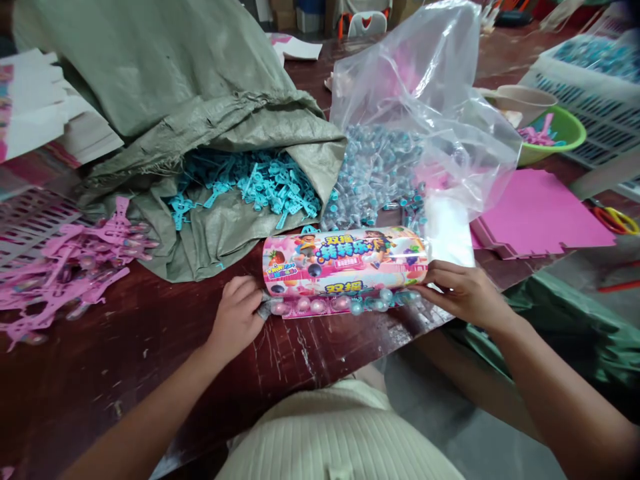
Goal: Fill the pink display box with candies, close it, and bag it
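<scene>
At the table's edge lies a printed cardboard display box (345, 257), its colourful top panel bent into a curve. Along its front a row of small clear-topped toys (320, 306) shows, pink on the left half and teal on the right. My left hand (239, 308) is closed on the box's left end, fingers curled. At the right end, my right hand (457, 290) pinches the corner between thumb and fingers. Behind the box, a clear plastic bag (380, 173) holds many clear-and-blue pieces. Teal plastic parts (265, 183) spill from a grey-green woven sack (165, 73).
Pink plastic toys (75, 267) are heaped on the left, below stacked printed cards (50, 113). To the right are pink card sheets (545, 217), a green bowl (575, 133), a white crate (575, 87) and yellow-and-red-handled scissors (615, 219).
</scene>
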A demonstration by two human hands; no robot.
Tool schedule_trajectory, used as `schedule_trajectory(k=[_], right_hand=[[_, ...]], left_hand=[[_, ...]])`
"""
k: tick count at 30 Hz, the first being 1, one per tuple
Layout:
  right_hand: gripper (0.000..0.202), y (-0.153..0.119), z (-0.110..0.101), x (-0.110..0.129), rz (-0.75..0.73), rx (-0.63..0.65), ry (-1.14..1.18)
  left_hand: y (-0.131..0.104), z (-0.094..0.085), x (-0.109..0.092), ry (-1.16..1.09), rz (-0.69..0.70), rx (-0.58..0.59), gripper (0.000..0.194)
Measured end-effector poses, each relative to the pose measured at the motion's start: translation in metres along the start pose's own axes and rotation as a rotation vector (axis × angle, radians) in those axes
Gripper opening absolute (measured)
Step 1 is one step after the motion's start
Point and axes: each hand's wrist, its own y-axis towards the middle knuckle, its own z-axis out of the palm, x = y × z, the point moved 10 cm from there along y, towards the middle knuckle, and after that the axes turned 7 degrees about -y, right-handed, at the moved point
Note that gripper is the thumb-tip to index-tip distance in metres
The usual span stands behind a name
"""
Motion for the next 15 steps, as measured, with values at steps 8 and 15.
schedule_trajectory(k=[8,15], right_hand=[[0.016,-0.031,0.032,-0.007,0.04,0.041,-0.069],[0.027,0.042,-0.049,-0.004,0.104,-0.248,-0.062]], left_hand=[[-0.033,0.012,-0.004,0.184,0.034,-0.071,0.011],[0.057,-0.076,-0.013,0.032,-0.116,-0.201,0.053]])
